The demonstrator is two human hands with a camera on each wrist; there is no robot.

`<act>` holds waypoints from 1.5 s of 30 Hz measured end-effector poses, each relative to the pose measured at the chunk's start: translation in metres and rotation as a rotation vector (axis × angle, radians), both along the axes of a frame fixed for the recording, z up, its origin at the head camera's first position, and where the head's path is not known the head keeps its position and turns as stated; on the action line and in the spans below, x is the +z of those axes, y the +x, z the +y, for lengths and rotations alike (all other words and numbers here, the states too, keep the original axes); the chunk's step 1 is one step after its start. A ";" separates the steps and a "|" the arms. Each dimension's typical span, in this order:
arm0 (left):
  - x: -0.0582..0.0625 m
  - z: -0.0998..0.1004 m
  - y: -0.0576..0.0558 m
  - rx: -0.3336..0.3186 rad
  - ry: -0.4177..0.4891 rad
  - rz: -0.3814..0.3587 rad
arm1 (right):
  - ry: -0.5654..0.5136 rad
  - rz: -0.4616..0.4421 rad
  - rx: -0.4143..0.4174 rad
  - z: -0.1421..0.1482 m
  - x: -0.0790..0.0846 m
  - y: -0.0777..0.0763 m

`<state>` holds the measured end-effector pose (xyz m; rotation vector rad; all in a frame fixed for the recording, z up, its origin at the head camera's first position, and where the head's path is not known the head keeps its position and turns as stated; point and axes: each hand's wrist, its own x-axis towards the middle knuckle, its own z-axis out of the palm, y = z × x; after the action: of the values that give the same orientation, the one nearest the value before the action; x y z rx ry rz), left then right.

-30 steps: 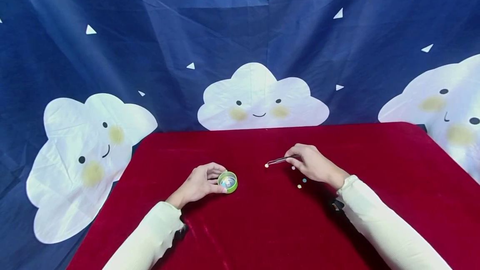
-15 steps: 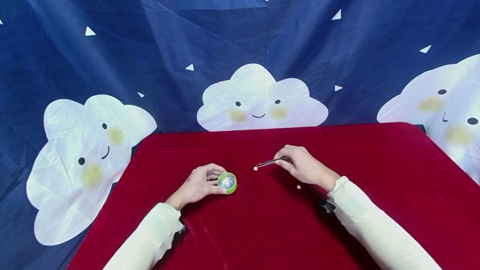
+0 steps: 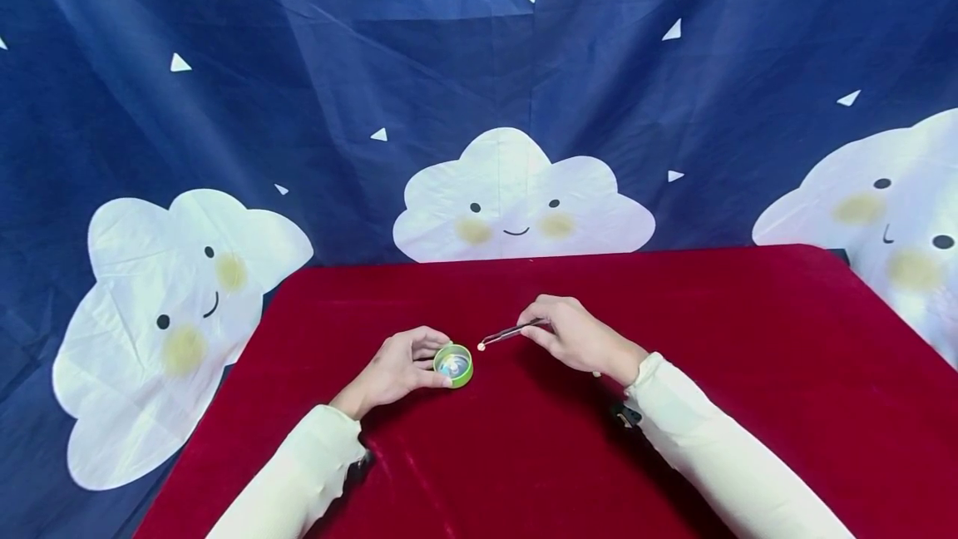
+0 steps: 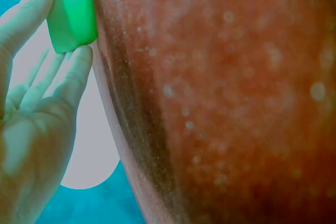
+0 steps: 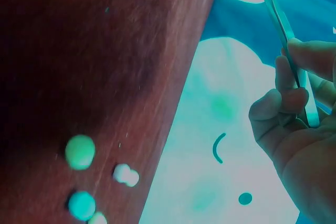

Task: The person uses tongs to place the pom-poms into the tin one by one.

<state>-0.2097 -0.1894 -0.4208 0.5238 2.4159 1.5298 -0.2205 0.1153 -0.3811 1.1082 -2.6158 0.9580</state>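
Hanging at the tweezers' (image 3: pixel 505 333) tips, just beside the tin (image 3: pixel 465 378): one pale bead (image 3: pixel 481 347). Right hand (image 3: pixel 575 333) pinches the tweezers; left hand (image 3: pixel 398 367) grips the tin between thumb and fingers. Loose beads (image 5: pixel 80 152) lie on red cloth (image 3: pixel 479 464) near the right wrist; cloud-print backdrop (image 3: pixel 449 65) behind.

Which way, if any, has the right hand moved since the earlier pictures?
Yes, the right hand moved left, toward the green container, judged against the middle cloud.

Right fingers (image 5: pixel 312 56) pinch tweezers (image 5: pixel 286 31); small round beads (image 5: pixel 80 152) (one green, one turquoise, others paler) on reddish-brown cloth (image 5: pixel 79 51).
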 end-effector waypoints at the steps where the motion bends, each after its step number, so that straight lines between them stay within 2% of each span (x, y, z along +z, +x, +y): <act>1: 0.000 0.000 0.000 0.000 0.003 0.001 | 0.003 -0.007 0.003 -0.002 0.000 0.000; 8: 0.000 0.000 0.000 -0.002 0.005 0.007 | 0.045 -0.042 0.008 -0.017 -0.002 0.001; 17: 0.000 0.001 -0.001 -0.006 -0.003 0.007 | 0.086 -0.034 0.056 -0.027 -0.008 0.001; 32: 0.002 0.000 -0.001 0.001 -0.014 -0.005 | 0.122 -0.096 0.021 -0.020 -0.006 0.003; 45: 0.000 -0.001 0.000 0.004 -0.003 -0.006 | 0.113 -0.076 -0.007 -0.010 0.000 0.005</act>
<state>-0.2099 -0.1900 -0.4204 0.5135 2.4151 1.5272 -0.2155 0.1057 -0.3807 1.1072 -2.7639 0.8776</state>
